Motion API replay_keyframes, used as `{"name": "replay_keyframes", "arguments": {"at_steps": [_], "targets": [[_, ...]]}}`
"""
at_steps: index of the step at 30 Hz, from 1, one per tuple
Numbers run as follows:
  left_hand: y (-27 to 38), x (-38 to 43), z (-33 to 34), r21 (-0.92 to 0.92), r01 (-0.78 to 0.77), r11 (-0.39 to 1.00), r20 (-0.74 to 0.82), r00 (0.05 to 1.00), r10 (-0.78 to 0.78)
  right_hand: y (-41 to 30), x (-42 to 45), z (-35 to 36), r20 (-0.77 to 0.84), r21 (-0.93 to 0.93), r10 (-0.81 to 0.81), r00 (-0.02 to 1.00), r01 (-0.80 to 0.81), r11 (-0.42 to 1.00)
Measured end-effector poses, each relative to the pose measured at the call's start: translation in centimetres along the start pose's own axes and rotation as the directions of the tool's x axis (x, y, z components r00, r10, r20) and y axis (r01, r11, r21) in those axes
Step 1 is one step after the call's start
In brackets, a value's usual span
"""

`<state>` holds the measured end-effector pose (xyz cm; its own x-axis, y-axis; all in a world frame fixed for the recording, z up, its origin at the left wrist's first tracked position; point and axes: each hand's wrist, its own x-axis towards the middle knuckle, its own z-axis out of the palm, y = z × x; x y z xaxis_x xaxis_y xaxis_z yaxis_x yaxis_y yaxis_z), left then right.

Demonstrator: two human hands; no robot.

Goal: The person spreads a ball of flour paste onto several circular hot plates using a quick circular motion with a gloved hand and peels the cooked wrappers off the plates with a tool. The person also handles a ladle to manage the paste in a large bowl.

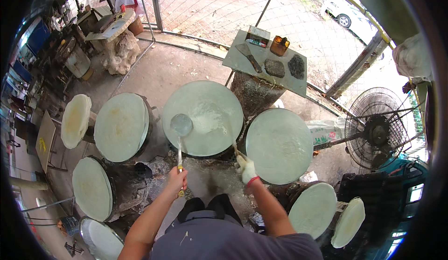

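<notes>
Before me is a large round griddle (190, 92) coated with pale, wet batter (206, 117), whiter and streaky in the middle. My left hand (176, 182) grips the handle of a metal ladle (181, 125), whose round bowl is over the left side of the batter. My right hand (245, 167), in a white glove with a red cuff, holds a thin-handled tool (235, 144) at the griddle's lower right edge. That tool's far end is blurred, so its kind is unclear. Close to the right hand lies a second round griddle (279, 146) covered in a pale sheet.
More pale round sheets on stands curve around me, including one at left (120, 127) and one at lower right (312, 209). Ahead, a small board (231, 61) holds a scraper (249, 57) and dark pads (274, 68). A fan (376, 128) stands at right.
</notes>
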<state>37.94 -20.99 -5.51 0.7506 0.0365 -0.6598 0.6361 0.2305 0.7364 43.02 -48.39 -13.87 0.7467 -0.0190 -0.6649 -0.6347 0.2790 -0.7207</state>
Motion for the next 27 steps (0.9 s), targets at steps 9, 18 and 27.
{"name": "replay_keyframes", "arguments": {"at_steps": [9,18,27], "targets": [[2.5,-0.2,0.5,-0.351,0.119,0.929,0.176,0.983,-0.059,0.7,-3.0,4.8,0.206,0.039,0.022,0.978,-0.031,0.999],[4.2,-6.2,0.4,-0.559,0.217,0.800,0.289,0.956,-0.058,0.9,-0.4,3.4,0.326,-0.415,-0.159,0.932,0.292,0.861],[-0.7,-15.0,-8.1,-0.830,0.094,0.549,0.134,0.990,0.033,1.7,2.3,4.1,-0.173,-0.002,0.215,0.961,-0.219,0.976]]}}
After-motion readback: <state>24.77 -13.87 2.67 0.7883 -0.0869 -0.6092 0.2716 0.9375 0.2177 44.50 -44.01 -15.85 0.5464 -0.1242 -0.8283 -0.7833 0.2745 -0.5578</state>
